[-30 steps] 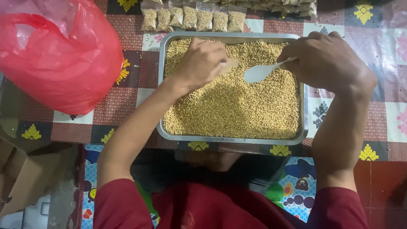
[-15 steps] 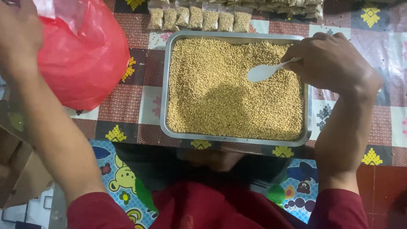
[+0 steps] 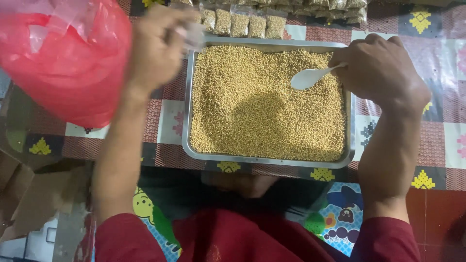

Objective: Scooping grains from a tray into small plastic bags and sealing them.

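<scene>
While the right hand (image 3: 383, 73) grips a white spoon (image 3: 310, 77) over the grain, the left hand (image 3: 158, 46) pinches a small clear bag (image 3: 194, 35).
Spoon's long axis points left toward that bag, which sits at the tray's (image 3: 264, 160) far-left corner.

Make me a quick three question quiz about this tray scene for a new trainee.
1. True or false: the right hand holds a white spoon over the grain.
2. Which is the bag beside the metal tray? A red, B blue, C green.
3. What lies in a row beyond the tray?

Key: 1 true. 2 A. 3 small filled packets. The left hand is blurred, holding something clear.
</scene>
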